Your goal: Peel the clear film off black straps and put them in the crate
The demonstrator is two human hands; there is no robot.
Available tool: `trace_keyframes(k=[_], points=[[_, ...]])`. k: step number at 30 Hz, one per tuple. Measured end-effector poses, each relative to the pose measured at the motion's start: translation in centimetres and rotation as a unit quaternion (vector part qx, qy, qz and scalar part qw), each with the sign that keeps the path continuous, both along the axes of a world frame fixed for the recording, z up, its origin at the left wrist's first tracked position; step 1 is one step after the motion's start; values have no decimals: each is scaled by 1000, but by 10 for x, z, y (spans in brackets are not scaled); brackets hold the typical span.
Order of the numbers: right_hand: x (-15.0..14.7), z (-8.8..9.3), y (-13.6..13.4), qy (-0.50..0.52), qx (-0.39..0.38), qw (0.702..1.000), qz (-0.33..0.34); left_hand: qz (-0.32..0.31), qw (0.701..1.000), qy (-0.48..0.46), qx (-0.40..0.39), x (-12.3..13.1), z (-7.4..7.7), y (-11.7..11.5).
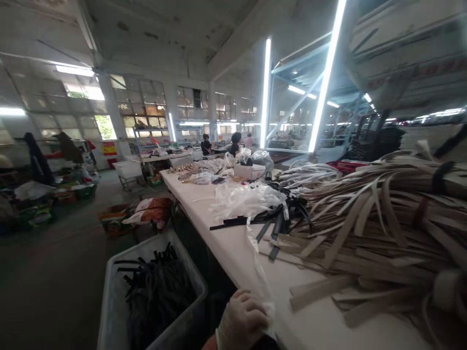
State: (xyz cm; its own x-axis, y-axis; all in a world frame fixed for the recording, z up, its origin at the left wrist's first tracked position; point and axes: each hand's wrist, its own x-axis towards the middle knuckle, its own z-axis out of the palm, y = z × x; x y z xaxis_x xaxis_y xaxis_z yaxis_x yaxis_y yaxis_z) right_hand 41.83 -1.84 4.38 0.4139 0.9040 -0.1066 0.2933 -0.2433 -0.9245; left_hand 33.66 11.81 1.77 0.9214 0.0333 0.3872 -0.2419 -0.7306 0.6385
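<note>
My left hand (243, 318), in a pale thin glove, is at the bottom centre by the near edge of the white table (226, 248). Its fingers are curled closed around the lower end of a translucent white plastic strip (257, 260). That strip runs up the tabletop to a heap of clear plastic (248, 199). Black flat straps (279, 223) lie beside and under the plastic. To the right is a big pile of beige and brown flat straps (365, 233), some with loose ends toward me. My right hand is out of view.
Left of the table stands a white plastic bin (109, 291) with many black strips (156, 287) in it. Behind it sits a brown and white sack (149, 211). A white box (249, 171) is farther along the table. Several people are seated in the background.
</note>
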Motion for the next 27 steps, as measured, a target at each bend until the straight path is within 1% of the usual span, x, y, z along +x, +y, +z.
trace_keyframes(k=[2,3,4,5,6,7,8,10,12,14,16,17,18,19,20,21,22,23,24,27], points=[[-13,-12,-18,60,-8,998,-19,33,999,-23,-22,-25,10,-4],[-21,-16,-27,109,-11,994,-31,51,998,-34,-26,-39,16,-6],[-28,-18,-35,157,-14,987,-44,66,997,-38,-23,-53,23,-9],[-34,-19,-40,233,-9,971,-56,78,996,-40,-14,-67,29,-11],[-38,-17,-43,297,-4,954,-54,79,996,-34,-1,-79,33,-13],[-40,-15,-41,333,-1,942,-41,79,996,-27,14,-90,37,-15],[-41,-12,-38,351,-2,936,-11,77,997,-16,27,-100,39,-17],[-40,-5,-25,337,3,941,24,77,996,11,40,-119,39,-21],[-42,4,-11,293,2,956,14,84,995,43,29,-137,37,-27],[-49,13,-1,239,0,971,-7,96,993,65,-3,-155,35,-34],[-57,20,6,187,1,982,-2,142,986,60,-67,-170,31,-41],[-61,22,8,165,3,986,11,180,975,48,-120,-176,30,-43],[-64,24,11,148,7,989,26,218,957,39,-189,-182,28,-45],[-68,24,13,135,10,990,42,244,931,38,-270,-186,27,-46],[-71,24,15,126,11,990,57,252,899,53,-354,-189,26,-46],[-74,24,17,118,8,990,73,242,866,84,-429,-192,25,-45],[-77,23,20,112,3,990,89,223,837,125,-484,-193,24,-44],[-80,21,23,104,-3,989,104,207,815,169,-515,-193,23,-44],[-84,20,26,97,-9,988,117,197,802,210,-524,-193,22,-44],[-93,14,34,92,-18,985,142,198,784,274,-520,-191,18,-48]])
